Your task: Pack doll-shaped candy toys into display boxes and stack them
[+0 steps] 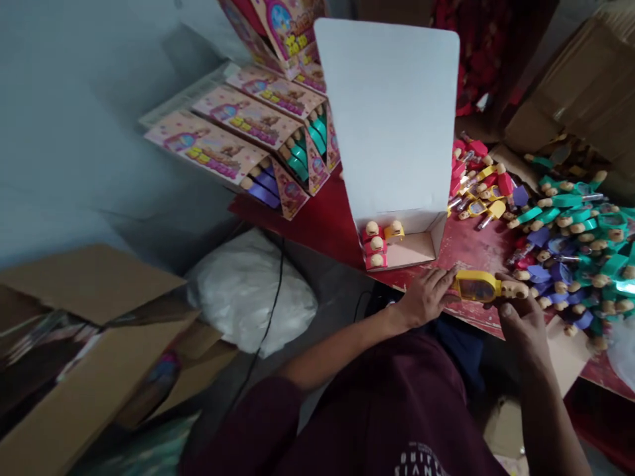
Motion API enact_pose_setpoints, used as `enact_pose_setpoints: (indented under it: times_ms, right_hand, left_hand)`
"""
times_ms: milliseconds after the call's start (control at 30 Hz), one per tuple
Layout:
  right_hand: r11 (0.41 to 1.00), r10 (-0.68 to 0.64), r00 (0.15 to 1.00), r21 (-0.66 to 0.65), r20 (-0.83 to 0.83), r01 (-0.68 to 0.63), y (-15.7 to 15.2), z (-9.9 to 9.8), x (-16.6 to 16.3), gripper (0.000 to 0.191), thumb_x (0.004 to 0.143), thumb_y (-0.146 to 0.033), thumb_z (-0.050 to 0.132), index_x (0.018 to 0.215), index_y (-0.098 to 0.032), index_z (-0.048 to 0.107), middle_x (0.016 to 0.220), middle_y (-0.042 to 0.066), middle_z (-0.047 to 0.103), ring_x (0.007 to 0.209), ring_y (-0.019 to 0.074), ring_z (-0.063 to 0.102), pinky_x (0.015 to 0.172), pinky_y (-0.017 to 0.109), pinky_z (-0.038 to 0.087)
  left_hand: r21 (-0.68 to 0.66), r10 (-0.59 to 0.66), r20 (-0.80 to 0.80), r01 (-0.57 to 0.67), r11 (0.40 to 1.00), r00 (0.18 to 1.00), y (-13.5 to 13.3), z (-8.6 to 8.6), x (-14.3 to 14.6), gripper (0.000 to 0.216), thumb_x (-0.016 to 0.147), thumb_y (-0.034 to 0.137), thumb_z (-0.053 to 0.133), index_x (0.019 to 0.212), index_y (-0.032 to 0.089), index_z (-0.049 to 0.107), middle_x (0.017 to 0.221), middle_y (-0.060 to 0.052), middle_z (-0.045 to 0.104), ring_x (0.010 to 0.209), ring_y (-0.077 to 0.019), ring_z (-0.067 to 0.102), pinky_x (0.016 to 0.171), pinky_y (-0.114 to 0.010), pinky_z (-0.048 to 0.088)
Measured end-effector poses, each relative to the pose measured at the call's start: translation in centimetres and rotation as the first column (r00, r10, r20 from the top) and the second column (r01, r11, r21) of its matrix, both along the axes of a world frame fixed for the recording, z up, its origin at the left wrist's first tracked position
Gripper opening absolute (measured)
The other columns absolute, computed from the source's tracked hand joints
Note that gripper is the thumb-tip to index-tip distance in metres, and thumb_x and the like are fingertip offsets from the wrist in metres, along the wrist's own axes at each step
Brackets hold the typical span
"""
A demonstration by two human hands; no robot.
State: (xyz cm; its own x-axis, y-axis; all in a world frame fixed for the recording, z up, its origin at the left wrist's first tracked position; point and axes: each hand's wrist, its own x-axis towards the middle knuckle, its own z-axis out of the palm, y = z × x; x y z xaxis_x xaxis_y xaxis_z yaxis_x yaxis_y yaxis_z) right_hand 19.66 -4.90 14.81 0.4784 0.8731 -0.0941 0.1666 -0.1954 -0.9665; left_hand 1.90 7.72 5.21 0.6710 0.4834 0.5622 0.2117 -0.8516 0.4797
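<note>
Both hands grip one yellow toy (483,286): left hand (427,297) at its end, right hand (522,317) underneath. The open box (419,248) on the red bench (322,225) holds four toys.

Red worktop (322,225) carries open white display box (397,165) with few toys in tray, row of filled pink display boxes (238,142) at far left, loose heap of yellow, red, green, purple toys (565,231) at right. Floor (59,132) below holds cardboard carton (84,344), white plastic bag (248,291).
</note>
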Motion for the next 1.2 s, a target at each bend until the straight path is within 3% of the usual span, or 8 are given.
enact_pose_setpoints:
  times_ms: [200, 367, 500, 633, 867, 1000, 1100, 1200]
  right_hand:
    - [0.989, 0.13, 0.945, 0.031, 0.3, -0.146, 6.4, -2.2, -2.9, 0.036, 0.087, -0.043, 0.08, 0.113, -0.02, 0.071, 0.103, 0.007, 0.074, 0.089, 0.0226, 0.07, 0.08, 0.039, 0.06]
    - [0.84, 0.418, 0.691, 0.038, 0.59, -0.541, 12.5, -6.5, -4.2, 0.026, 0.097, -0.037, 0.068, 0.119, -0.023, 0.07, 0.115, 0.01, 0.075, 0.103, 0.027, 0.071, 0.091, 0.045, 0.059]
    - [0.704, 0.502, 0.5, 0.003, 0.706, -0.71, 13.9, -8.3, -5.2, 0.03, 0.099, -0.02, 0.056, 0.128, -0.023, 0.066, 0.119, 0.013, 0.074, 0.107, 0.0289, 0.069, 0.091, 0.047, 0.059]
    - [0.614, 0.553, 0.368, -0.068, 0.747, -0.786, 14.0, -7.9, -5.7, 0.046, 0.094, -0.006, 0.051, 0.135, -0.023, 0.061, 0.127, 0.013, 0.071, 0.11, 0.0277, 0.068, 0.092, 0.045, 0.059]
    - [0.557, 0.597, 0.274, -0.144, 0.754, -0.818, 16.8, -6.4, -6.6, 0.037, 0.093, -0.008, 0.053, 0.128, -0.019, 0.062, 0.122, 0.013, 0.072, 0.11, 0.0277, 0.067, 0.094, 0.043, 0.058]
    - [0.498, 0.559, 0.177, -0.157, 0.81, -0.853, 15.0, -7.1, -7.0, 0.04, 0.095, -0.01, 0.052, 0.134, -0.015, 0.059, 0.124, 0.017, 0.07, 0.102, 0.0283, 0.067, 0.089, 0.044, 0.06]
    - [0.512, 0.543, 0.183, -0.151, 0.82, -0.846, 13.7, -7.5, -7.0, 0.047, 0.092, -0.007, 0.05, 0.138, -0.016, 0.056, 0.126, 0.017, 0.07, 0.1, 0.028, 0.067, 0.085, 0.043, 0.061]
    - [0.558, 0.564, 0.284, -0.104, 0.776, -0.823, 14.9, -7.1, -6.9, 0.046, 0.092, -0.006, 0.051, 0.135, -0.018, 0.058, 0.124, 0.015, 0.07, 0.107, 0.0284, 0.068, 0.091, 0.044, 0.06]
  left_hand:
    - [-0.086, 0.296, 0.238, -0.283, 0.955, 0.925, -0.8, 1.8, -5.2, 0.066, 0.105, 0.03, 0.051, 0.165, 0.019, 0.024, 0.137, -0.017, 0.066, 0.129, -0.0258, 0.063, 0.108, -0.043, 0.055]
    - [-0.094, 0.618, 0.248, -0.616, 0.782, 0.746, 2.9, 3.5, -10.4, 0.072, 0.102, 0.032, 0.057, 0.166, 0.027, 0.023, 0.167, -0.015, 0.036, 0.156, -0.0329, 0.033, 0.128, -0.058, 0.029]
    - [-0.303, 0.615, 0.1, -0.565, 0.767, 0.782, 6.5, 1.1, -10.4, 0.076, 0.102, 0.053, 0.055, 0.167, 0.028, 0.023, 0.176, -0.012, 0.012, 0.162, -0.0351, 0.015, 0.131, -0.057, 0.021]
    - [-0.485, 0.587, 0.103, -0.474, 0.735, 0.803, 7.2, -1.3, -9.4, 0.059, 0.107, 0.051, 0.043, 0.162, 0.029, 0.037, 0.173, -0.01, 0.024, 0.159, -0.0269, 0.027, 0.129, -0.046, 0.029]
    - [-0.488, 0.59, 0.155, -0.458, 0.743, 0.792, 6.7, -2.1, -8.9, 0.058, 0.11, 0.048, 0.032, 0.165, 0.026, 0.03, 0.174, -0.011, 0.02, 0.162, -0.0257, 0.019, 0.132, -0.046, 0.023]
    - [-0.47, 0.591, 0.187, -0.457, 0.755, 0.784, 6.7, -2.2, -8.8, 0.057, 0.111, 0.044, 0.031, 0.166, 0.027, 0.027, 0.175, -0.011, 0.017, 0.161, -0.026, 0.02, 0.131, -0.046, 0.024]
    - [-0.467, 0.583, 0.187, -0.451, 0.761, 0.79, 6.6, -2.1, -8.8, 0.057, 0.111, 0.043, 0.03, 0.166, 0.028, 0.026, 0.175, -0.01, 0.018, 0.161, -0.0258, 0.02, 0.131, -0.046, 0.024]
    - [-0.472, 0.58, 0.174, -0.45, 0.759, 0.796, 6.6, -2.0, -8.9, 0.057, 0.111, 0.043, 0.03, 0.166, 0.028, 0.025, 0.174, -0.01, 0.021, 0.162, -0.025, 0.019, 0.131, -0.047, 0.025]
